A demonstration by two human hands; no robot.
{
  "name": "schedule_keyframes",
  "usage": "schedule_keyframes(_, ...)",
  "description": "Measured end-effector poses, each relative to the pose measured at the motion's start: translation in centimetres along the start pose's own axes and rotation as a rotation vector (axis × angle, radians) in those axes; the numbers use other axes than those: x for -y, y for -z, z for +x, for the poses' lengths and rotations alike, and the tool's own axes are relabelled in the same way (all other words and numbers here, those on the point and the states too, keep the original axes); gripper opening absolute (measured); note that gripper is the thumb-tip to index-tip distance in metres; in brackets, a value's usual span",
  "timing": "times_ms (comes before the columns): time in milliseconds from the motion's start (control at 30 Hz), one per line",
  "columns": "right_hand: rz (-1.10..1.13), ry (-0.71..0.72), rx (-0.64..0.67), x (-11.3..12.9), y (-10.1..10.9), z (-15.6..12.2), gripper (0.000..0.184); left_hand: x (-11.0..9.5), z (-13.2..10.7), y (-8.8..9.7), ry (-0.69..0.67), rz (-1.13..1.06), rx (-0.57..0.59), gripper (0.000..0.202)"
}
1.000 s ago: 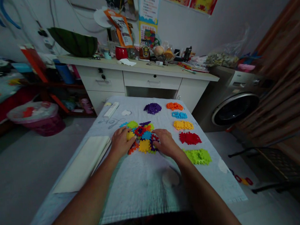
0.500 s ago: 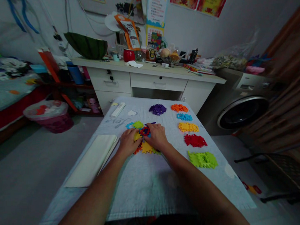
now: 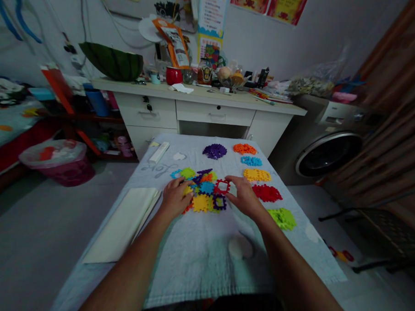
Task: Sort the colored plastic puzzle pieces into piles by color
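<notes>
A mixed heap of toothed plastic building pieces [image 3: 206, 188] lies mid-table, in blue, yellow, purple, orange and green. On its right side, my right hand [image 3: 244, 196] pinches a red square frame piece [image 3: 222, 186] by its right edge. My left hand [image 3: 175, 198] is at the heap's left side, its fingers closed around a yellow toothed piece [image 3: 187, 190], partly hidden by them. A flat yellow square piece [image 3: 200, 203] and a purple square frame piece [image 3: 219, 201] lie at the heap's near side.
Sorted piles line the right: orange [image 3: 245, 149], blue [image 3: 251, 161], yellow [image 3: 257, 175], red [image 3: 267, 193] and green [image 3: 282, 218]. A purple pile [image 3: 214, 151] sits at the back. Folded cream cloth [image 3: 123, 225] and a white box [image 3: 159, 152] lie left.
My right hand has moved right, away from my left hand, and now grips the red square frame. More of the heap is uncovered between the hands. The view has shifted slightly.
</notes>
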State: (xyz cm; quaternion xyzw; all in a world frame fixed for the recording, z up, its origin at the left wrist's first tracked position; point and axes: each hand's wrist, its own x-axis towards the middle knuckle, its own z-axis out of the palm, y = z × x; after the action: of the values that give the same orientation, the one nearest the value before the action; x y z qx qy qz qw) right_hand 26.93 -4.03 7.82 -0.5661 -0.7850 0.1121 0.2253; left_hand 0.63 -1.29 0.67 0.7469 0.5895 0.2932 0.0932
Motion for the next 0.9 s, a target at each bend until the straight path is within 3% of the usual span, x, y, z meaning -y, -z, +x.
schedule_keyframes(233, -0.189, -0.189, 0.014, -7.5, 6.0, -3.5, 0.048, 0.0, 0.0, 0.2, -0.007, -0.022, -0.027, 0.039)
schedule_keyframes(433, -0.203, -0.239, 0.039, -11.0, 6.9, -4.7, 0.052, 1.1, 0.2, -0.1, -0.011, -0.006, -0.053, 0.042)
schedule_keyframes(900, -0.327, -0.347, 0.071, -9.2, 5.6, -3.5, 0.055, 1.0, 0.4, 0.0, 0.000, -0.023, -0.059, 0.040)
